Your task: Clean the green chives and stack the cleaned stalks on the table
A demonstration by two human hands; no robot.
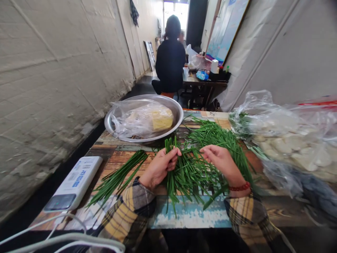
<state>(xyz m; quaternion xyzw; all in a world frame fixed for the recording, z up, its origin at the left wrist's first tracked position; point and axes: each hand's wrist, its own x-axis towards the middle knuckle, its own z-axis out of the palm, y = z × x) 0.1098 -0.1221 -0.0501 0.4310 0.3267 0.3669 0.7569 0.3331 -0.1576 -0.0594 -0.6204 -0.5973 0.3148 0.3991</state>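
Observation:
My left hand (161,166) is closed around a bunch of green chives (171,168), its stalks standing up between my fingers. My right hand (220,161), with a red bead bracelet on the wrist, rests palm down on the big loose pile of chives (210,140) spread across the table; whether its fingers pinch a stalk is hidden. A smaller sorted bundle of chives (119,177) lies to the left of my left arm. Both forearms wear plaid sleeves.
A metal basin (110,123) holds a plastic bag with a yellow block (161,118). A white power bank (75,182) with cables lies at the left. Plastic bags of white pieces (289,140) sit at the right. A person in black sits at a far table.

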